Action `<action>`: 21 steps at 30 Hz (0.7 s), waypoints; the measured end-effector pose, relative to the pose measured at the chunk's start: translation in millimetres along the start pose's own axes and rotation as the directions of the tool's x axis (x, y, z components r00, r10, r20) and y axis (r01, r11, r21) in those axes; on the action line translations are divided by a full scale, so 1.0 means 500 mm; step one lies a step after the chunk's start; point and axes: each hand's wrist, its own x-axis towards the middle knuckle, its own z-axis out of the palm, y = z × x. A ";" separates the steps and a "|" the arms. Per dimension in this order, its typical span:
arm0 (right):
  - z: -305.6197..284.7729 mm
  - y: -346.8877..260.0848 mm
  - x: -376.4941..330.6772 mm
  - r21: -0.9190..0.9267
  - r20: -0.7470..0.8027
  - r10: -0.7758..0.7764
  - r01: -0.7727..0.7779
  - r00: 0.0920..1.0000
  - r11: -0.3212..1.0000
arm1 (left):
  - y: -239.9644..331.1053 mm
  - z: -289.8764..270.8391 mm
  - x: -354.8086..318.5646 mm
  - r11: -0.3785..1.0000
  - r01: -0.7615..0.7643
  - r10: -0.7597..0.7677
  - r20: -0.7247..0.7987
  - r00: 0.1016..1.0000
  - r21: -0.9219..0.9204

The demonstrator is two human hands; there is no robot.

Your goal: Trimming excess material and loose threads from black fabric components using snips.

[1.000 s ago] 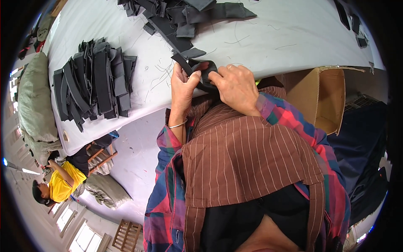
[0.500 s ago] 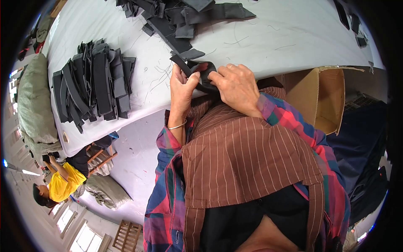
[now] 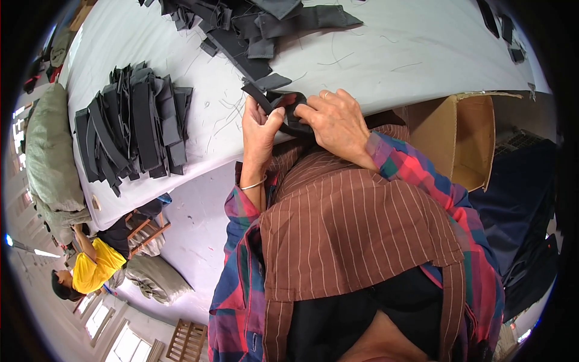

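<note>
A dark fabric strip [image 3: 292,128] is bent into a loop between my hands at the near edge of the white table [image 3: 338,66]. My left hand [image 3: 260,130] pinches it on the left, thumb on top, with one end sticking up past the fingers. On the right, my right hand [image 3: 335,123] grips the same strip with curled fingers; its fingertips are partly hidden in the folds. Just beyond, loose dark fabric pieces [image 3: 259,33] lie in a jumbled heap. A row of stacked dark fabric strips [image 3: 129,120] sits to the left.
Thread scraps are scattered over the table. A cardboard box [image 3: 431,136] stands under the table edge at right, beside dark blue cloth [image 3: 512,223]. A stuffed grey-green sack [image 3: 54,151] lies at far left. A person in a yellow shirt [image 3: 99,265] works nearby.
The view has shifted slightly. Both my hands keep their hold on the strip with little visible difference. The person in yellow has moved an arm a little.
</note>
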 end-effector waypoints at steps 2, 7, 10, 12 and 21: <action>0.001 0.001 -0.002 0.008 -0.013 -0.004 0.004 1.000 1.000 | 0.000 -0.002 -0.001 1.000 0.002 -0.002 -0.006 1.000 0.002; 0.003 0.004 -0.005 0.037 -0.052 -0.007 0.009 0.999 0.999 | -0.009 -0.008 0.003 1.000 0.016 -0.016 0.006 1.000 0.024; 0.006 0.005 -0.006 0.021 -0.065 -0.011 0.013 0.998 1.000 | 0.003 0.002 0.000 0.999 0.026 -0.027 0.012 1.000 0.020; 0.004 0.005 -0.004 0.025 -0.066 -0.027 0.029 0.997 0.999 | 0.003 0.004 0.000 1.000 0.014 -0.014 0.014 1.000 0.013; 0.010 0.008 -0.003 0.009 -0.069 -0.036 0.037 0.997 0.999 | 0.013 0.012 -0.003 0.999 0.014 -0.014 0.003 1.000 0.032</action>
